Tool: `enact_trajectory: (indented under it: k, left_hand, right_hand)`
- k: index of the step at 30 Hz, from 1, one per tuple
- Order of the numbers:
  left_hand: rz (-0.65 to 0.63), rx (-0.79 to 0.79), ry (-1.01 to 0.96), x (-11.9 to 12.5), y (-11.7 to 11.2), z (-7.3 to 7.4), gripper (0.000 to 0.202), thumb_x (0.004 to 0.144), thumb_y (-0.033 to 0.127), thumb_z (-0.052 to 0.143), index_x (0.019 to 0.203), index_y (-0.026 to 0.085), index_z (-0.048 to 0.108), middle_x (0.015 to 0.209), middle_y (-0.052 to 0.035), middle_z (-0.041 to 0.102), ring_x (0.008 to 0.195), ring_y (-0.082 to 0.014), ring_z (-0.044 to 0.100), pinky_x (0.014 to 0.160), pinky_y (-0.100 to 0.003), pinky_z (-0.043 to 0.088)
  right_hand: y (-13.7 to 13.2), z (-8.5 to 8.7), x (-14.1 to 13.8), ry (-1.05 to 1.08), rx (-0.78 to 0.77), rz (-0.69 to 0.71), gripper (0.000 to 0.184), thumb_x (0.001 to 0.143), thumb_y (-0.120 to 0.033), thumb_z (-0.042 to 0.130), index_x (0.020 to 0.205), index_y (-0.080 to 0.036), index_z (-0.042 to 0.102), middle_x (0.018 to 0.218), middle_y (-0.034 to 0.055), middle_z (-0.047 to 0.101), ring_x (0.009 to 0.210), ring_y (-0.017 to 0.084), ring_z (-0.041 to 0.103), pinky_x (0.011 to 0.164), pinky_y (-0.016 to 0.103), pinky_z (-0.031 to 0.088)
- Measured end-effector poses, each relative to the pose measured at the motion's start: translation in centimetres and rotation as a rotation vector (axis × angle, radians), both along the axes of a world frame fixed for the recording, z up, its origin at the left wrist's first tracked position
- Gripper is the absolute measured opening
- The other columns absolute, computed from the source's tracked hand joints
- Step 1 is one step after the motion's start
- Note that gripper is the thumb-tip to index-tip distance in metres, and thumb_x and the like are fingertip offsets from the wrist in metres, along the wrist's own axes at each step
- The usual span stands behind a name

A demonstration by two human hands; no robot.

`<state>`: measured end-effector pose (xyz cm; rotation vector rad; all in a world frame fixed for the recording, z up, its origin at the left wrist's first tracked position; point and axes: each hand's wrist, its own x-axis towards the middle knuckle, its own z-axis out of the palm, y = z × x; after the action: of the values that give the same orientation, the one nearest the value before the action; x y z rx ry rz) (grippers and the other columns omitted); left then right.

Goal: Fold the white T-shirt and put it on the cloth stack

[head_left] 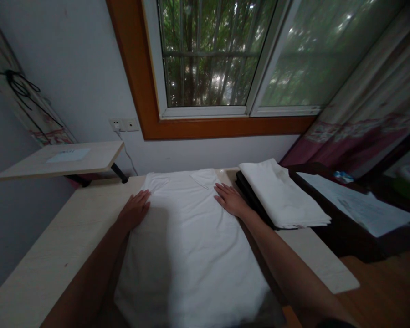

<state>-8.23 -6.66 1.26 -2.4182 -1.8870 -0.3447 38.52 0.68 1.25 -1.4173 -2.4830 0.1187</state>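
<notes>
A white garment (198,241), its exact kind unclear, lies spread lengthwise over the pale wooden table (54,246) in front of me. Its far end has small creases, and the near end runs out of the bottom of the view. My left hand (135,209) rests flat on the garment's left edge near the far end, fingers stretched out. Opposite it, my right hand (229,199) lies flat along the right edge, fingers extended and slightly apart. Neither hand grips the cloth. Just right of my right hand is a stack of folded fabric, white (280,196) on top of black (254,198).
A small raised shelf (99,157) with a paper stands at the back left. Behind it are a wall socket (123,125) and a cable. A window (212,54) with a brown frame faces me. To the right, a dark surface holds a pale sheet (355,205) beside a curtain (355,105).
</notes>
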Motion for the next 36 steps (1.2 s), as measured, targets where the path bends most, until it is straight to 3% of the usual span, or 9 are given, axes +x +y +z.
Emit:
enact_trajectory:
  k: [8,15,20,28,33,36]
  left_hand:
    - [0.048,-0.032,0.008,0.0,2.6,0.6,0.055,0.101,0.037,0.028,0.151,0.019,0.042,0.159,-0.0107,0.040,0.148,-0.0261,0.035,0.120,-0.055,0.025]
    - [0.047,-0.012,0.013,0.2,2.1,0.6,0.055,0.101,0.037,0.028,0.151,0.019,0.041,0.160,-0.0112,0.038,0.148,-0.0268,0.034,0.120,-0.057,0.025]
    - [0.023,0.019,0.018,-0.1,-0.5,0.2,0.053,0.101,0.039,0.030,0.148,0.020,0.046,0.158,-0.0113,0.041,0.148,-0.0280,0.035,0.118,-0.058,0.028]
    - [-0.009,0.017,-0.073,-1.8,-7.2,-1.1,0.050,0.100,0.044,0.037,0.143,0.023,0.052,0.154,-0.0099,0.048,0.146,-0.0283,0.038,0.120,-0.058,0.028]
    - [0.034,0.056,-0.197,-2.4,-10.1,-0.9,0.049,0.096,0.048,0.046,0.139,0.025,0.055,0.141,-0.0100,0.058,0.132,-0.0275,0.053,0.115,-0.052,0.040]
    - [0.090,0.116,-0.229,-2.5,-10.6,-0.8,0.048,0.092,0.048,0.052,0.135,0.026,0.057,0.130,-0.0100,0.063,0.122,-0.0292,0.058,0.109,-0.052,0.046]
  right_hand:
    - [2.7,0.4,-0.8,-0.049,-0.026,-0.048,0.057,0.104,-0.054,0.029,0.153,-0.027,0.041,0.162,0.0055,0.033,0.150,0.028,0.027,0.121,0.057,0.021]
    - [2.7,0.2,-0.7,-0.028,-0.045,-0.058,0.056,0.104,-0.052,0.031,0.152,-0.026,0.043,0.162,0.0054,0.031,0.151,0.030,0.026,0.121,0.058,0.021]
    - [0.9,-0.6,0.3,0.028,-0.024,-0.044,0.056,0.103,-0.049,0.034,0.150,-0.022,0.046,0.160,0.0085,0.035,0.150,0.029,0.026,0.121,0.054,0.023]
    - [-4.5,-1.6,2.5,0.239,0.039,-0.004,0.051,0.099,-0.045,0.044,0.141,-0.019,0.056,0.155,0.0127,0.043,0.145,0.031,0.036,0.118,0.051,0.033]
    - [-7.4,-1.0,2.9,0.345,0.035,-0.088,0.047,0.093,-0.043,0.054,0.136,-0.024,0.059,0.128,0.0129,0.059,0.121,0.031,0.054,0.107,0.050,0.045]
    - [-8.6,-0.4,2.7,0.347,0.049,-0.123,0.043,0.094,-0.041,0.052,0.133,-0.025,0.061,0.119,0.0124,0.060,0.113,0.031,0.055,0.103,0.049,0.047]
